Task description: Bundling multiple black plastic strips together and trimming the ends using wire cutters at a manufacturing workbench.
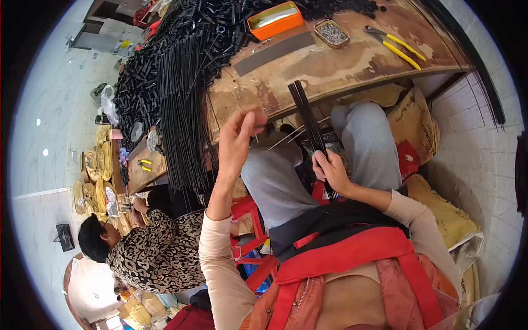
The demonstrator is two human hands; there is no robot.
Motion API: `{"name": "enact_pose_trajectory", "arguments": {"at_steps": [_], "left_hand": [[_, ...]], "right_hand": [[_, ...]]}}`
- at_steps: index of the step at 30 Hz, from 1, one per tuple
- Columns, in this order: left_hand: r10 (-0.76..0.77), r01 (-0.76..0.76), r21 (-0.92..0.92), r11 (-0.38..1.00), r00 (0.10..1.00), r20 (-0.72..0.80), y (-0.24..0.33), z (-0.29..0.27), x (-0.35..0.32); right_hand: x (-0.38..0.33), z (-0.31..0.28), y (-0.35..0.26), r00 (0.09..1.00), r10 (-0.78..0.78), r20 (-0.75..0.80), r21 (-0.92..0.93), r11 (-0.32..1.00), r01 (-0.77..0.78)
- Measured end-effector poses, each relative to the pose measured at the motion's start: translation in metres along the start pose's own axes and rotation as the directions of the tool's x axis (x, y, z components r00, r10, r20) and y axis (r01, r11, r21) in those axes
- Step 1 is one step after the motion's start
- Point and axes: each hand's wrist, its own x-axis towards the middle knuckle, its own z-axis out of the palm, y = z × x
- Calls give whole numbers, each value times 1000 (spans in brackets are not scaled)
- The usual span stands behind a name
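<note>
My right hand [331, 168] is closed round a bundle of thin black rods [308, 113], held tilted above my lap, its upper end near the table's front edge. Raised to the left of it, my left hand [237, 135] is empty, with thumb and fingers apart and the fingertips slightly blurred. It is nearest to the front edge of the wooden table [324, 71]. Beyond that hand, to the left, a thick sheaf of long black rods [181, 110] lies over the table and hangs off its edge.
Black tube-like pieces [214, 33] are heaped at the back left. An orange box [275, 22], a small tray of metal bits [331, 34], a dark flat strip [275, 53] and yellow-handled pliers [396, 47] lie on the table. A co-worker [159, 247] sits at my left. Sacks [415, 121] stand at right.
</note>
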Motion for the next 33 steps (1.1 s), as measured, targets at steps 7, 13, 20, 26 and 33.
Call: {"name": "enact_pose_trajectory", "arguments": {"at_steps": [7,13,20,26,33], "left_hand": [[376,-373,-295,880,925,-46,38,43,26],[272,-84,-807,585,957,98,-37,31,-10],[257,-157,-952,263,962,-88,-52,58,-18],[214,-100,-872,479,977,6,-44,60,-14],[215,-483,-229,845,699,-682,-51,42,-12]], "right_hand": [[9,-22,-9,995,-69,77,-61,995,74],[2,-3,-19,971,-73,226,-18,997,79],[16,12,-43,950,-78,301,-33,995,92],[17,17,-42,953,-68,296,-106,989,103],[18,11,-43,954,-71,292,-140,983,116]]}}
